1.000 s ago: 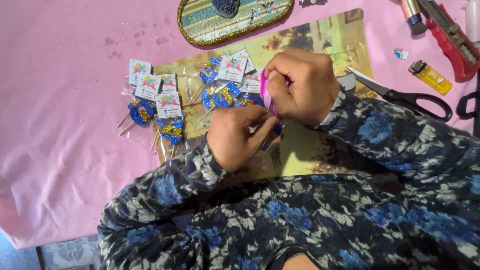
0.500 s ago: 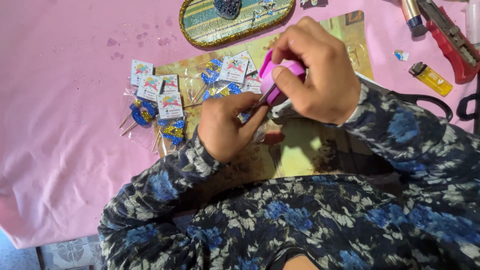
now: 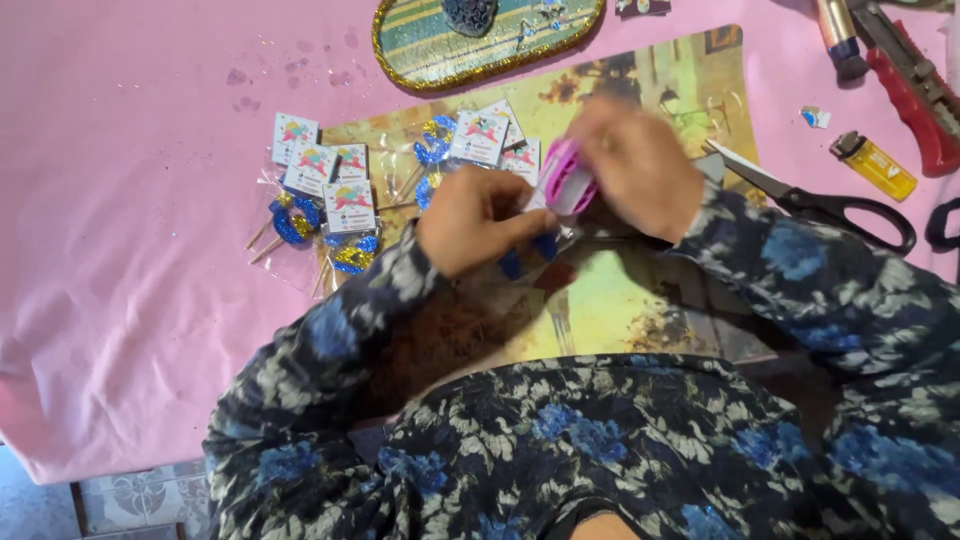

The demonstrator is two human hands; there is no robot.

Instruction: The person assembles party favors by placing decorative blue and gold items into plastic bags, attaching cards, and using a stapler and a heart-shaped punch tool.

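Both hands are up over the picture mat (image 3: 640,300), meeting in the middle. The right hand (image 3: 640,165) is blurred, but its fingers are wrapped tight on a small pink stapler (image 3: 568,180), which stands steeply, its long axis running roughly up and down the view, tilted a little to the right. The left hand (image 3: 478,220) comes in from the other side, fingers pinched together on a white card (image 3: 535,200) that touches the stapler's lower end; something blue shows just under those fingers, too hidden to name. So the stapler lies directly right of the left fingers, touching what they pinch, and the right hand is the one on it. Left of the left fingers, near them, sits a spread of small packets (image 3: 330,200) on the pink cloth (image 3: 130,250) of the counter, each with a white card over blue and gold glitter and thin sticks poking out; more of the same lie just beyond the fingers at the mat's top edge. Beyond those is an oval tray (image 3: 420,60) with a gold rim. Right of the right hand, close by, black-handled scissors (image 3: 830,205) lie open; farther right a yellow lighter (image 3: 875,165) and a red cutter (image 3: 915,95).
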